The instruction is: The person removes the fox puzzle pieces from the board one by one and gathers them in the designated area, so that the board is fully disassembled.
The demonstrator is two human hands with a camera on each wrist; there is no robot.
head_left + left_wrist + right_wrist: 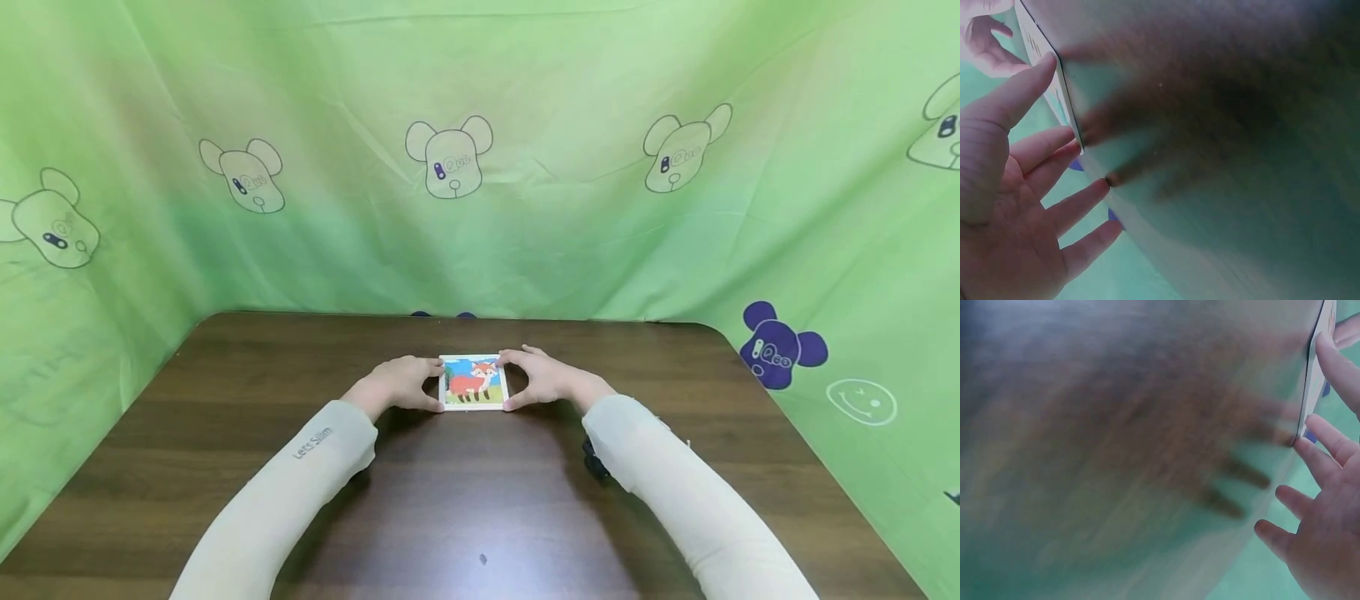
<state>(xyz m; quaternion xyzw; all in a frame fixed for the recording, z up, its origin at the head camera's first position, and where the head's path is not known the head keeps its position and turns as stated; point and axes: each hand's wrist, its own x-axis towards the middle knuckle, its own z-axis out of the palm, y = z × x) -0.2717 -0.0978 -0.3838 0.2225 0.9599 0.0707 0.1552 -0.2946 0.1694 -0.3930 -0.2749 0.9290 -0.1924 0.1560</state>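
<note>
Nearest the viewer, two pale long sleeves reach forward, the left sleeve point(277, 500) with small dark lettering near its cuff, the right sleeve point(697, 500) with a black object point(595, 460) showing beneath its cuff. Between the sleeves, a small dark speck point(483, 559) marks the dark brown wood-grain table point(480, 492), whose near part carries a soft, light sheen.

Farther in, the left hand point(401, 383) and the right hand point(551, 379) face each other across a small white-bordered fox picture point(474, 382). It lies flat on the table, toward the far edge, its image upright: an orange fox standing on yellowish ground under a blue sky. The left hand touches the picture's left side, thumb at the near corner and forefinger at the far one; the right hand mirrors this on the right side. In both wrist views the fingers are rather straight and spread, the ring and little fingers apart from the picture.

Past the table's rounded far corners hangs a green curtain point(570, 242) printed with a row of outlined bear heads point(453, 160). On its right part are a solid purple bear head point(777, 350) and a white smiley face point(861, 402).
</note>
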